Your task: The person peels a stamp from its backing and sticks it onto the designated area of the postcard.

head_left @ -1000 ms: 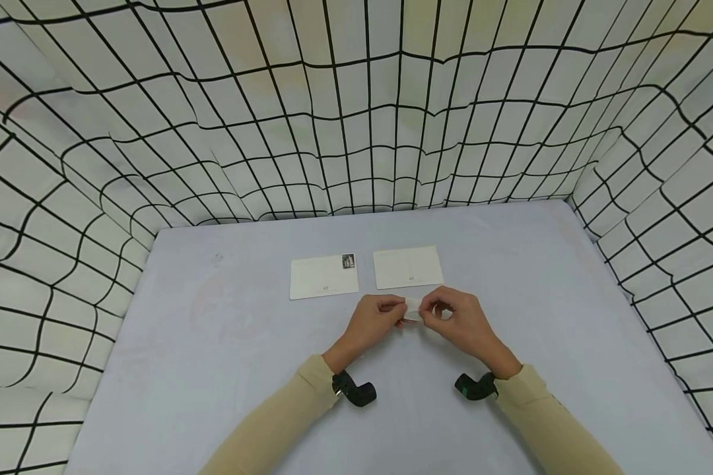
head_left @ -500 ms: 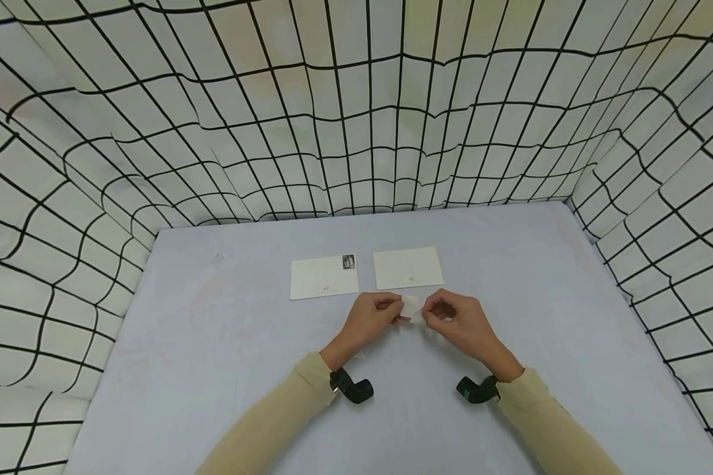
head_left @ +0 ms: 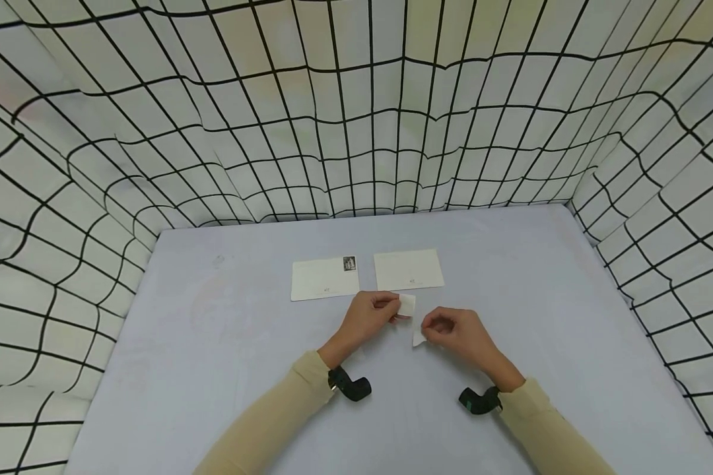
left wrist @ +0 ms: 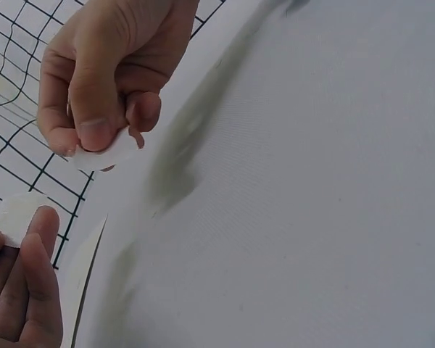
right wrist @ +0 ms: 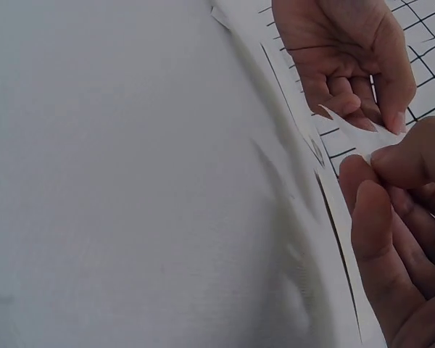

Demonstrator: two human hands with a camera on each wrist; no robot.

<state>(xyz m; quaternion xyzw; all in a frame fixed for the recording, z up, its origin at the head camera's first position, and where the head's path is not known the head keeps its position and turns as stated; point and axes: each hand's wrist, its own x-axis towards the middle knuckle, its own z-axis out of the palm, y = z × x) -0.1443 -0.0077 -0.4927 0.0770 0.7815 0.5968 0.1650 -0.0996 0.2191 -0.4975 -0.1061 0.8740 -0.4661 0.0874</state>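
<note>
My left hand pinches a small white square of paper between thumb and fingers. Just to the right and a little nearer me, my right hand pinches a torn-looking white paper scrap. The two pieces stand apart in the head view. In the left wrist view, the paper square shows at the left fingertips, with the scrap under the right thumb. Beyond the hands lie two white envelopes; the left envelope bears a dark stamp, and the right envelope has a plain top corner.
A white cloth covers the table. Black wire grid with white backing rises along the back and both sides. A small black camera sits on each wrist, the left camera and the right camera.
The white piece between the hands has come apart in two. My right hand has moved down, towards me, with the scrap, while my left hand keeps the square. The envelopes lie as before.
</note>
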